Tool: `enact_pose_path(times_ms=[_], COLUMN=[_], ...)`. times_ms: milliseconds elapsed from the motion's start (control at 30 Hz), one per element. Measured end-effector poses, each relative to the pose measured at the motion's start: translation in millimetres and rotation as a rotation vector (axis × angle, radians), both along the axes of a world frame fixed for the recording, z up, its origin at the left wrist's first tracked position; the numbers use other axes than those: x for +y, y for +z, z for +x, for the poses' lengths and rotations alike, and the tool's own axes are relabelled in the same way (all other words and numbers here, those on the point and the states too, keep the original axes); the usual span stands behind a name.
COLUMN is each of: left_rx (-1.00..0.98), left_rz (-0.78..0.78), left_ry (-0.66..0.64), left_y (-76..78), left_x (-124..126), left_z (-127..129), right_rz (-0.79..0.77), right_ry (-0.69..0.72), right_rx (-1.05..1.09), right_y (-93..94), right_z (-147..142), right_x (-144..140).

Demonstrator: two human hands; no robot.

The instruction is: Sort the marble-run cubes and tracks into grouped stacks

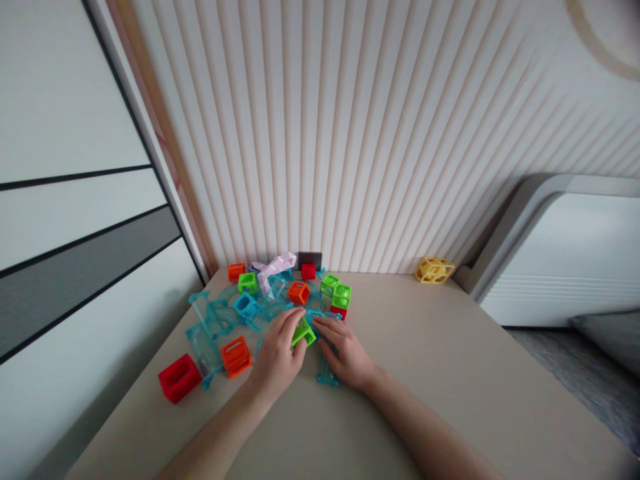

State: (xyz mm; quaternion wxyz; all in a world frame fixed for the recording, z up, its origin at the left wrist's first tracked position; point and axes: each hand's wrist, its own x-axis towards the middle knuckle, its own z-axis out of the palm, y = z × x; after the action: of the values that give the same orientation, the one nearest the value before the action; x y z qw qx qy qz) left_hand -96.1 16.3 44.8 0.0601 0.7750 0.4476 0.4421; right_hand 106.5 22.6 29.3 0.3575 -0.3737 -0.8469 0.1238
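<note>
Left hand (277,350), fingers clamped on a glossy bright-green, open-sided block (307,337); right hand (347,352) beside it, grip unclear.

The held block (304,331) is lime green; the lattice cube (435,270), yellow; the wall (320,133), cream (vertically striped).

1. We lose part of the green block (303,329) behind the left hand (278,350)
2. We see the clear blue piece (327,379) only partly, the right hand (346,352) blocking the rest
3. We find both forearms (223,423) cut by the bottom edge
4. We cannot identify the dark panel (311,258), partly hidden by a red block (309,272)
</note>
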Motion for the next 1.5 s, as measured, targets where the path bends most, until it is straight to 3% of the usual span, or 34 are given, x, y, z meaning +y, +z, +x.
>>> enact_pose_path(times_ms=[133, 267, 367, 533, 733, 1000, 1500], left_rx=[-0.021, -0.052, -0.060, -0.023, 0.003, 0.000, 0.017], left_rz=[0.032, 0.025, 0.020, 0.053, 0.066, 0.063, 0.069], left_ry=[-0.001, -0.027, -0.057, -0.070, -0.085, -0.109, -0.092], left_y=[3.3, 1.0, 0.1, 1.6, 1.7, -1.1, -1.0], left_x=[-2, -4, -5, -6, -6, -6, -6], left_z=[0, 5, 6, 5, 7, 8, 7], right_rz=[0.043, 0.164, 0.102, -0.168, -0.368, -0.312, -0.271], right_ry=[0.003, -0.355, -0.545, -0.497, -0.393, -0.519, -0.536], right_rx=[0.089, 0.369, 0.438, 0.428, 0.468, 0.256, 0.240], right_y=[2.9, -1.6, -10.8, -21.2, -12.7, 0.0, -21.3], right_z=[2, 11, 23, 34, 33, 35, 44], right_x=[-2, 12, 33, 56, 52, 44, 48])
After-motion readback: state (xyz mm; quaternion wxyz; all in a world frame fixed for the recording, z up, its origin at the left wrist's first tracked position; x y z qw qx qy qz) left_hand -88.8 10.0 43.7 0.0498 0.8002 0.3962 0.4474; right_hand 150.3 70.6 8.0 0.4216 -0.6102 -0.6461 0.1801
